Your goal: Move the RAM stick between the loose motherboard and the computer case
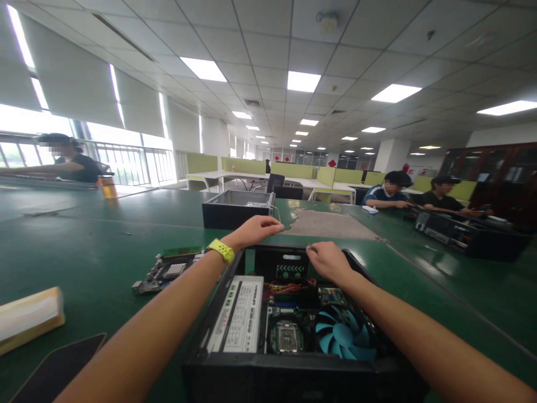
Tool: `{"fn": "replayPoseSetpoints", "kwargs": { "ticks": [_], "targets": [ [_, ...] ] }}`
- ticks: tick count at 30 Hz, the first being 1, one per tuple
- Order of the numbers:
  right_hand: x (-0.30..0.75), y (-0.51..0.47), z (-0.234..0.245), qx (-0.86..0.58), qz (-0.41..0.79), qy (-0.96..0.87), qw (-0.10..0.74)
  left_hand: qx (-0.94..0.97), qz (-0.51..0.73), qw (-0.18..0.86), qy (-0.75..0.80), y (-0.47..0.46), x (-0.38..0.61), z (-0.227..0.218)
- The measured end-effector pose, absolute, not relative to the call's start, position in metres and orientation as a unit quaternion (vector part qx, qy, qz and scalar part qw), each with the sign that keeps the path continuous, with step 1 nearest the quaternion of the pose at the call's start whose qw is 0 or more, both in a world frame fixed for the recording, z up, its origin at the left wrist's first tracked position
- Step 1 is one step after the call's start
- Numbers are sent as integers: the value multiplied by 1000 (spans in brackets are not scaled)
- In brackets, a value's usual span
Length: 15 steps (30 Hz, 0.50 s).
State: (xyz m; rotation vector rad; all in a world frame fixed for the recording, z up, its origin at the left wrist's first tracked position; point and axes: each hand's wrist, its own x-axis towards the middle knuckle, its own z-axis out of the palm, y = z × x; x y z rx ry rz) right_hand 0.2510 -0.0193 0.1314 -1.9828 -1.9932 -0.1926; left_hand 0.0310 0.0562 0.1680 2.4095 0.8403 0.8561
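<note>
In front of me lies an open black computer case (260,372). Inside are a white-labelled power supply (241,316), a motherboard with a bare CPU socket (288,336), a blue-bladed fan (344,331) and a bundle of coloured cables (289,287). Above the far edge of the case, my left hand (258,229) has thumb and fingers drawn together; whatever may be between them is too small to make out. My right hand (329,258) is closed near the far right rim, its fingertips pinched, and I cannot see what they hold. A yellow-green watch band (222,251) circles my left wrist.
A loose motherboard (172,271) lies left of the case. Behind stands another open case (237,210). Left are a yellowish block (31,316) and a dark flat panel (59,372). Across the green table, people sit, with a black case (470,232) at right.
</note>
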Motion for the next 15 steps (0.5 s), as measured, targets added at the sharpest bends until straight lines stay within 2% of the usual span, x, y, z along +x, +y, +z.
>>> {"fn": "replayPoseSetpoints", "kwargs": {
  "ticks": [4, 7, 10, 15],
  "targets": [
    [223, -49, 171, -611, -53, -711, 345, 787, 417, 139, 434, 82, -33, 138],
    [186, -87, 185, -455, -26, -794, 402, 713, 412, 67, 564, 91, -81, 101],
    [142, -122, 176, -258, -95, -891, 362, 689, 311, 21, 655, 93, -120, 60],
    [85, -138, 117, -57, -297, -938, 170, 696, 171, -24, 697, 90, -153, 2]
  ]
}}
